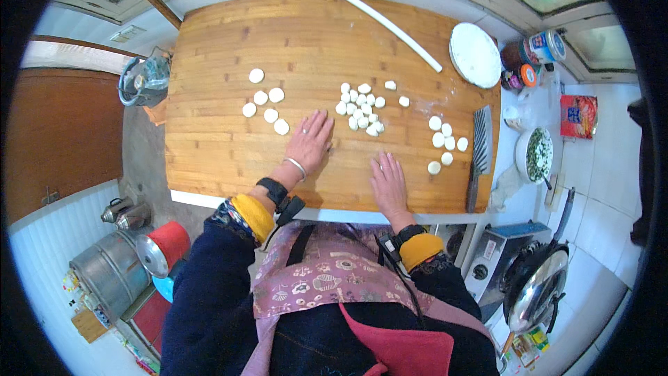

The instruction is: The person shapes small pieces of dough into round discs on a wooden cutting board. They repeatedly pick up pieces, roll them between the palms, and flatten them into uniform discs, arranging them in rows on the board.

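Note:
My left hand (311,138) lies palm down on a wooden board (219,162), fingers extended. Whatever may be under that palm is hidden. Just right of it is a cluster of small, rounded white dough pieces (360,109). Beyond and left of the fingers are several flattened dough discs (271,115). My right hand (389,183) rests flat on the board's near part, below the cluster, with nothing visible in it. Another group of flattened dough discs (438,140) lies to its right.
A white rolling pin (391,31) lies across the far side, beside a bowl of white powder (475,55). A cleaver (480,151) lies along the right edge. Past it stand a bowl of chopped green filling (537,155) and a lidded wok (540,290) on a gas stove (488,261).

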`<state>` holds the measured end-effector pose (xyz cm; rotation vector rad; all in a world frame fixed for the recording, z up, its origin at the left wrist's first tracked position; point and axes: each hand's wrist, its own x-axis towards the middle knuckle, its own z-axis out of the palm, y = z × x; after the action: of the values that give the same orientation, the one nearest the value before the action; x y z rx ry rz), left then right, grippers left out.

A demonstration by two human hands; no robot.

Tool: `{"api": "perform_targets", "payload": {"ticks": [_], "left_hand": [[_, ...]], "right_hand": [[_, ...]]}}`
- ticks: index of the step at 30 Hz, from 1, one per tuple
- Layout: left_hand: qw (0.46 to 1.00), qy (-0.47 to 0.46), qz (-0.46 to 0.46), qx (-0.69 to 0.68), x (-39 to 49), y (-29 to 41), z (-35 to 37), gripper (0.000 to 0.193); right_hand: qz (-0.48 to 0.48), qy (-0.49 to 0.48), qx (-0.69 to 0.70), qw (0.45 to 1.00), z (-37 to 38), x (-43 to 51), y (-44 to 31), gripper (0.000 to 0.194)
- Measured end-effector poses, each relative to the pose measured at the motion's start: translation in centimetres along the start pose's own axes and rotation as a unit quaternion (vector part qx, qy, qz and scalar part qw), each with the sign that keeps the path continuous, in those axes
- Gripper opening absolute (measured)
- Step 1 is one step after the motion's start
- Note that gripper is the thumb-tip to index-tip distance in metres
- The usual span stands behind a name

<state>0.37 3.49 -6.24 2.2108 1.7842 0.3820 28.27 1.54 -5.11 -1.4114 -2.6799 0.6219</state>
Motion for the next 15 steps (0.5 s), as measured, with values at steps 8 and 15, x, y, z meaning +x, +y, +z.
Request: {"api": "perform_targets", "payload": {"ticks": [8, 15], "left_hand": [[0.995, 0.041, -0.095, -0.01, 1.9, -3.4, -3.3, 0.042], [0.985, 0.09, -0.011, -0.144, 4.2, 4.5, 1.1, 0.029]], "right_hand": [[0.044, 0.14, 0.056, 0.988, -3.6, 6.7, 4.6, 0.039], [0.077, 0.079, 0.127, 0.986, -3.4, 7.1, 1.5, 0.039]]}}
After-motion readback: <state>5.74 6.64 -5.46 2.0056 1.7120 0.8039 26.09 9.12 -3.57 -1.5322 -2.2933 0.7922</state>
